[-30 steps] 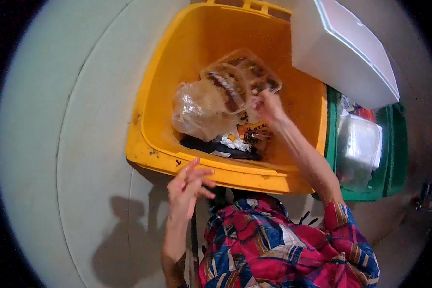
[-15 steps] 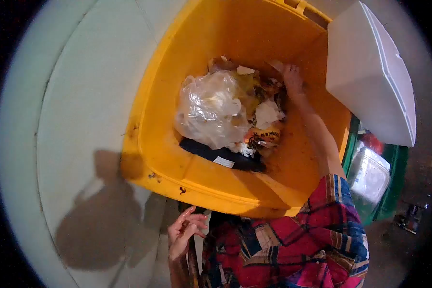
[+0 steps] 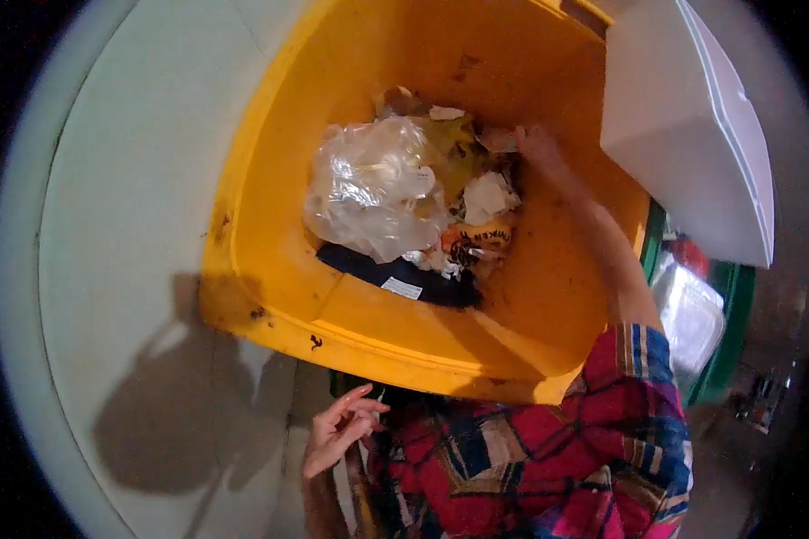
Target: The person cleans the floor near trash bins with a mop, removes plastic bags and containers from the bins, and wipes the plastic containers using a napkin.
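My right hand (image 3: 537, 146) reaches deep into the yellow wheelie bin (image 3: 283, 334), near its far right wall. Its fingers are closed on a thin, pale scrap (image 3: 497, 139), blurred and too small to name. Left of it lie a crumpled clear plastic bag (image 3: 368, 193), white paper (image 3: 488, 198) and an orange wrapper (image 3: 485, 236) with black lettering. A black tray (image 3: 351, 272) with a white label rests nearest me. Below the bin's front rim, my left hand (image 3: 340, 431) hangs outside with fingers loosely bent and apart, holding nothing I can see.
A white foam box (image 3: 670, 117) stands at the right edge of the bin. Behind it is a green bin (image 3: 728, 332) holding a clear plastic container (image 3: 688, 314) and something red. A pale wall (image 3: 144, 171) rises on the left, with a shadow on it.
The view has shifted slightly, so the bin sits a little further left. My right hand has moved slightly with the scrap, which is now turned differently. My left hand stays below the rim.
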`<action>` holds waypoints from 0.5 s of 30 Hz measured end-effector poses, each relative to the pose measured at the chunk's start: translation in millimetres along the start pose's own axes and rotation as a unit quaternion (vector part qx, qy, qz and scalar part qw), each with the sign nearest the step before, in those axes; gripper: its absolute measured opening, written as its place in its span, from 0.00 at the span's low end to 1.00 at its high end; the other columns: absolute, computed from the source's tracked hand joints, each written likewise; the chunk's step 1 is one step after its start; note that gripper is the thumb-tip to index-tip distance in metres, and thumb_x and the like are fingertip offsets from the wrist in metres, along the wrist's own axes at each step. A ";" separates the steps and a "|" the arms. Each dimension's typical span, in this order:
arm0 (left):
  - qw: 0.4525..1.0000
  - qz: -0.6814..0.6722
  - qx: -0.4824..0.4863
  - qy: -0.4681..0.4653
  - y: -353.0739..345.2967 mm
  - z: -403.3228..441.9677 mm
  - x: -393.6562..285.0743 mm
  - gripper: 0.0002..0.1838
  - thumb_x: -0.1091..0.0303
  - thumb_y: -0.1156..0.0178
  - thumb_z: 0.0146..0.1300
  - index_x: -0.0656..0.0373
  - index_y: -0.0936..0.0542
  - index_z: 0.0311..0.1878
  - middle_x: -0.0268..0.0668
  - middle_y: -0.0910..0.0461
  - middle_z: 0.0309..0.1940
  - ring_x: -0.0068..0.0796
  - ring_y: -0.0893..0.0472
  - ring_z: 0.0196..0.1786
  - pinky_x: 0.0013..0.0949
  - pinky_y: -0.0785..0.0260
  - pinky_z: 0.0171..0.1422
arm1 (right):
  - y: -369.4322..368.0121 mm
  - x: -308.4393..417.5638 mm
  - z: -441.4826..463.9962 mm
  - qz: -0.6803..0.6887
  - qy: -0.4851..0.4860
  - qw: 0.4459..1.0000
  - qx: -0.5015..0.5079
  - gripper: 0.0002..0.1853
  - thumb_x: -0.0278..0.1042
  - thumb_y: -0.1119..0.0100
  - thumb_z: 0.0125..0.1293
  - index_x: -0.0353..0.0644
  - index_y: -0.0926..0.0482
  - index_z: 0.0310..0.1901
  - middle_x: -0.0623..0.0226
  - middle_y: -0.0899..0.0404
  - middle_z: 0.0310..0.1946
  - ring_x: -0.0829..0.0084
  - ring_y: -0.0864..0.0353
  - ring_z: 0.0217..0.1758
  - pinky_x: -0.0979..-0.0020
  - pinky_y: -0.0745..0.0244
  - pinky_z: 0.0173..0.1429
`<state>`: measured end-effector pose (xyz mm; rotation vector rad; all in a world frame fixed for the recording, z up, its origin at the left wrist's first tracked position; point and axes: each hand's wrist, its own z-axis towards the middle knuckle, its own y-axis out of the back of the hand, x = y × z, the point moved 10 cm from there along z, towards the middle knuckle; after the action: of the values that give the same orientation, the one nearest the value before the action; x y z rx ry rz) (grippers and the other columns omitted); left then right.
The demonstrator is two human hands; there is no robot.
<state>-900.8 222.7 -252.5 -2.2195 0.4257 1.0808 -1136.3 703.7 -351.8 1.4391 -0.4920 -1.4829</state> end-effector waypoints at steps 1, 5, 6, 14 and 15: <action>1.000 0.030 0.005 -0.006 2.1 1.6 1.0 0.25 0.69 0.47 0.65 0.65 0.38 0.63 0.46 0.23 0.47 0.28 0.21 0.39 0.27 0.27 0.34 | 4.9 1.3 11.6 0.010 -0.031 0.998 0.059 0.14 0.30 0.46 0.54 0.41 0.27 0.44 0.60 0.23 0.36 0.59 0.23 0.44 0.59 0.24 0.40; 0.999 0.005 0.031 0.030 -5.2 -3.5 4.1 0.24 0.68 0.47 0.65 0.66 0.37 0.62 0.44 0.22 0.46 0.26 0.22 0.38 0.26 0.27 0.34 | 75.3 -0.9 66.6 -0.001 -0.087 0.996 -0.009 0.13 0.32 0.49 0.58 0.41 0.27 0.45 0.56 0.24 0.37 0.58 0.24 0.44 0.57 0.25 0.43; 0.999 0.006 0.021 0.046 -3.7 -3.2 6.9 0.24 0.67 0.47 0.65 0.66 0.36 0.62 0.43 0.22 0.45 0.26 0.22 0.38 0.26 0.27 0.33 | 94.1 -3.2 66.0 0.042 -0.097 0.992 -0.071 0.12 0.32 0.50 0.59 0.41 0.27 0.45 0.55 0.24 0.37 0.57 0.24 0.43 0.57 0.25 0.44; 0.996 -0.027 -0.057 0.060 12.5 -12.0 4.4 0.19 0.70 0.47 0.64 0.68 0.32 0.57 0.42 0.21 0.37 0.24 0.24 0.32 0.26 0.28 0.29 | 64.1 5.2 20.5 0.028 -0.099 0.982 0.157 0.14 0.31 0.52 0.62 0.43 0.28 0.49 0.53 0.26 0.41 0.54 0.25 0.45 0.54 0.27 0.45; 0.997 -0.031 -0.060 0.049 15.5 -10.8 1.3 0.19 0.71 0.48 0.64 0.68 0.31 0.56 0.41 0.22 0.36 0.23 0.24 0.31 0.25 0.28 0.29 | 80.0 1.3 36.0 0.056 -0.131 0.979 0.147 0.14 0.31 0.52 0.62 0.43 0.29 0.50 0.53 0.26 0.41 0.54 0.25 0.44 0.55 0.27 0.45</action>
<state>-901.8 203.9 -254.6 -2.3827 0.3388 0.9919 -1140.8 655.2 -278.8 1.4168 -0.9734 -1.5634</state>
